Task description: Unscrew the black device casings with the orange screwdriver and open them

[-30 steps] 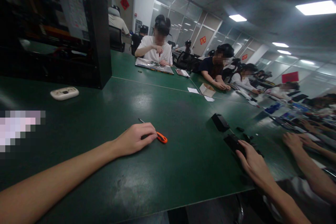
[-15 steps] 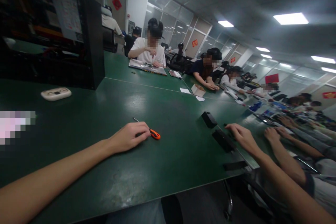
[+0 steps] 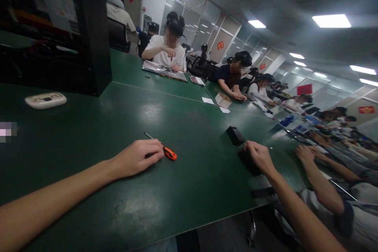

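My left hand (image 3: 138,158) rests on the green table with its fingers closed around a screwdriver (image 3: 170,153). The orange and black handle shows beyond the fingertips, and the thin metal shaft lies behind the hand. Over on the right, my right hand (image 3: 260,155) is closed in a pinch beside a small black box (image 3: 235,136). Whatever sits between those fingertips is too small or hidden to make out. Below that hand lies a longer black block (image 3: 249,162), partly covered by it.
A large black computer case (image 3: 97,39) stands at the far left, with a white oval case (image 3: 45,100) before it. Farther back are a small cardboard box (image 3: 223,100), papers (image 3: 208,100) and a person with a laptop (image 3: 165,71). A co-worker's arm (image 3: 319,181) is close on the right.
My right hand has moved left toward the small black box and now covers part of the longer block. The left hand stays around the screwdriver. The view has shifted slightly.
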A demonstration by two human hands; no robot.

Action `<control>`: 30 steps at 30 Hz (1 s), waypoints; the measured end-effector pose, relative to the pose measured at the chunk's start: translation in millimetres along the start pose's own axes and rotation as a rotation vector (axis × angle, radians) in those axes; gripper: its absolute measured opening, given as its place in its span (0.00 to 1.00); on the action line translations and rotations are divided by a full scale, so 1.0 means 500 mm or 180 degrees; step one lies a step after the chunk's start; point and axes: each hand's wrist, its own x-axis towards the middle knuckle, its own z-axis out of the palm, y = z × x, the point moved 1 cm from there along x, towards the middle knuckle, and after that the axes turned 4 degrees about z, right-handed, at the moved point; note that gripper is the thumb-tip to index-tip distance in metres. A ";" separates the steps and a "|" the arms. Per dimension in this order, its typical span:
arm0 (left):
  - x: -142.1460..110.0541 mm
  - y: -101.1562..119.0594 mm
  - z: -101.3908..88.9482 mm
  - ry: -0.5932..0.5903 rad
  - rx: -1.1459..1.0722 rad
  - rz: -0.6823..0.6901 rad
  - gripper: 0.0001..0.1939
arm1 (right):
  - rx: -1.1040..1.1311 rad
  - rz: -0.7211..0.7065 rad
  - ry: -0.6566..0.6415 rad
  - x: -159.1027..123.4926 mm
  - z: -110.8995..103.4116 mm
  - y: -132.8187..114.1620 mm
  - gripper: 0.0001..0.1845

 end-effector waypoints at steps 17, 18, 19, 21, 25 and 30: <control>0.002 0.002 -0.007 -0.0003 -0.0073 -0.0051 0.15 | -0.0169 -0.0493 -0.0612 0.061 0.027 -0.005 0.35; 0.002 0.003 -0.007 -0.0023 -0.0083 -0.0062 0.15 | -0.0158 -0.0498 -0.0606 0.064 0.029 -0.005 0.35; 0.002 0.003 -0.007 -0.0048 -0.0093 -0.0068 0.14 | -0.0153 -0.0491 -0.0572 0.065 0.030 -0.003 0.34; 0.001 0.003 -0.007 -0.0093 -0.0116 -0.0076 0.14 | -0.0176 -0.0454 -0.0449 0.064 0.030 0.000 0.33; 0.001 0.003 -0.005 -0.0086 -0.0152 -0.0069 0.13 | -0.0335 -0.0292 -0.0064 0.065 0.035 0.014 0.27; 0.001 0.001 -0.003 -0.0063 -0.0057 -0.0085 0.13 | -0.0520 0.0062 0.0169 0.077 0.054 0.037 0.28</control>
